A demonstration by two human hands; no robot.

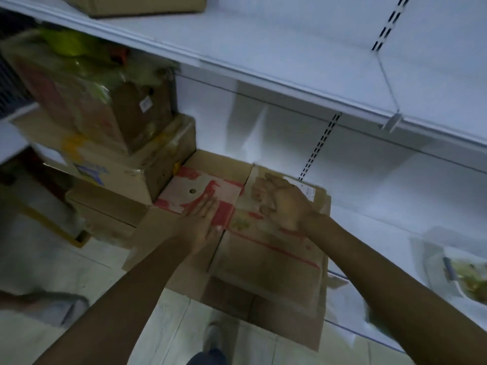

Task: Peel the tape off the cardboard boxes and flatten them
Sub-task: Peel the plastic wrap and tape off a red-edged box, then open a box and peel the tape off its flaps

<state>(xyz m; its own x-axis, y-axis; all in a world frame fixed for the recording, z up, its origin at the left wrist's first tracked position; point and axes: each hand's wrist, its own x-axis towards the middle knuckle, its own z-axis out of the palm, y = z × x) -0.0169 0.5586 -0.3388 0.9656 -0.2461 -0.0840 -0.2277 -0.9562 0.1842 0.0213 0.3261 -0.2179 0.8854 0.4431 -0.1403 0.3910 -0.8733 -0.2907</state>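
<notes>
Left hand [203, 219] flat, fingers straight, pressing the red-printed cardboard box [263, 259] on the stack by the bottom shelf [369, 206], right hand [282, 204] loosely curled over it, holding nothing; light, stiff board, probably best gripped at its edges.

floor [163, 325] | stacked cardboard boxes [118, 164] at left; upper shelf [263, 40] | one box [137, 5]

The top-shelf box [137, 6] is cut off by the upper edge, only its lower part is seen. The stacked boxes [105, 143] at left are blurred, print not readable; the small label [145, 104] is too small to read. On the right hand [283, 206] the fingers [259, 192] are smeared, grip unclear; the hand hides part of the white label [308, 191]. The packet [471, 277] at right is blurred & cut off.
</notes>
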